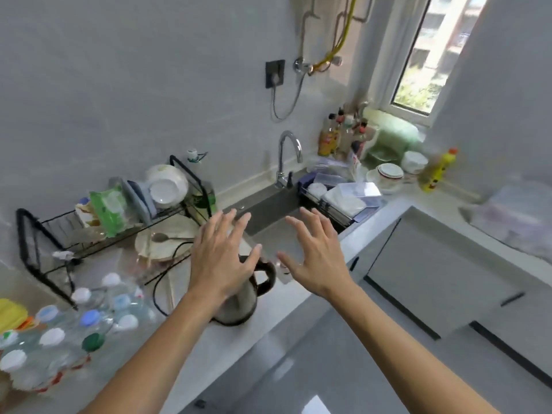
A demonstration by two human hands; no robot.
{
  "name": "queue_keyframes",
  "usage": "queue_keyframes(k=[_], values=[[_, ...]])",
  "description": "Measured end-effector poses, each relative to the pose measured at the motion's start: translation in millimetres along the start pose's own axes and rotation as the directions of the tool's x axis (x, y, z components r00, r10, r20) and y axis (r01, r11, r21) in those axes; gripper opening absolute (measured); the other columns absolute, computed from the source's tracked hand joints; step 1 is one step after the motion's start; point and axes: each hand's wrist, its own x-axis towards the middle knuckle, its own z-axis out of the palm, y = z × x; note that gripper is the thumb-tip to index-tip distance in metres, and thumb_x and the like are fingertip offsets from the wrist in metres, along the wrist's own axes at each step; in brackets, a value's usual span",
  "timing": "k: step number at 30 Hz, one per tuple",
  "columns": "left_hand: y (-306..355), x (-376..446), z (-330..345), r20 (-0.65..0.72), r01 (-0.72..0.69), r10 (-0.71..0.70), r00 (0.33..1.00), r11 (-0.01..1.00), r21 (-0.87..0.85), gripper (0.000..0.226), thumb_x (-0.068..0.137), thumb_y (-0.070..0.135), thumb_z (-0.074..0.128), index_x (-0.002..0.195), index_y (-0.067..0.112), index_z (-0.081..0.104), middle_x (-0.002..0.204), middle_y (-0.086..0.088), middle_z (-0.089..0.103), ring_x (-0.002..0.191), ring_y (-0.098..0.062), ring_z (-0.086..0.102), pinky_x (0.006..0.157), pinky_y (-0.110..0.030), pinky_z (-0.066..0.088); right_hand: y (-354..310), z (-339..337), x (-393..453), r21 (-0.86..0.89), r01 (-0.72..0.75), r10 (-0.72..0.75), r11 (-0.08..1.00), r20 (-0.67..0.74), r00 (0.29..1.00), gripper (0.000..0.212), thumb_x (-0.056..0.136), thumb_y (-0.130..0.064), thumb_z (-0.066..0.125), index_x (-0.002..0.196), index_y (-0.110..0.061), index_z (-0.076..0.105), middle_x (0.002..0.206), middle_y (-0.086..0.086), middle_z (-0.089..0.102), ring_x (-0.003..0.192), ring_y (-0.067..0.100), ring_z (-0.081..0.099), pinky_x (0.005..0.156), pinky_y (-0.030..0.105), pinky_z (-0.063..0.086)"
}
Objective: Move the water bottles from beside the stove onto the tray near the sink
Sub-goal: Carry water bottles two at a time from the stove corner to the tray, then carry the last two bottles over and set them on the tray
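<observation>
The water bottles [74, 321] stand upright in a cluster at the bench's near left end. Both hands are spread and empty; the left hand [221, 258] is nearer, the right hand [313, 258] beside it.

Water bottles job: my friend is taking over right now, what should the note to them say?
Left hand: open, fingers spread, holding nothing, over the kettle.
Right hand: open and empty, in front of the sink.
Water bottles: clustered on the counter at lower left, none picked up. One has a green cap, the rest pale caps.
Tray: I cannot tell for sure which item it is. No bottles show near the sink.
Done: nothing visible. Left: carry all the bottles over.
</observation>
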Motion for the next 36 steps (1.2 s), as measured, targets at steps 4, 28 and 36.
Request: queue_keyframes(k=[4, 28, 36], values=[[134, 28, 41, 0.049, -0.151, 0.154, 0.987, 0.986, -0.065, 0.074, 0.094, 0.066, 0.04, 0.16, 0.032, 0.039, 0.165, -0.001, 0.042, 0.156, -0.026, 0.029, 0.127, -0.052, 0.026, 114, -71, -50, -0.064, -0.182, 0.179, 0.981, -0.051, 0.982, 0.076, 0.093, -0.07, 0.049, 0.158, -0.034, 0.038, 0.171, 0.002, 0.027, 0.16, 0.03, 0.016, 0.131, 0.049, 0.016], [804, 102, 259, 0.058, -0.743, 0.881, 0.469, 0.43, -0.513, 0.072, 0.093, 0.065, 0.044, 0.155, 0.028, 0.05, 0.16, -0.003, 0.05, 0.152, -0.03, 0.037, 0.123, -0.052, 0.034, 565, -345, -345, -0.09, -0.937, 0.819, 0.338, -0.461, 0.34, 0.073, 0.095, -0.071, 0.047, 0.156, -0.032, 0.041, 0.167, 0.0, 0.032, 0.155, 0.024, 0.026, 0.129, 0.047, 0.021], [983, 105, 292, -0.048, -0.792, 0.968, 0.245, 0.172, -0.586, 0.071, 0.095, 0.062, 0.049, 0.157, 0.027, 0.046, 0.16, -0.003, 0.049, 0.152, -0.03, 0.036, 0.123, -0.052, 0.033, 648, -406, -407, 0.014, -0.991, 0.817, 0.13, -0.568, 0.099, 0.072, 0.097, -0.07, 0.05, 0.157, -0.032, 0.039, 0.164, -0.003, 0.035, 0.151, 0.021, 0.032, 0.126, 0.048, 0.027]])
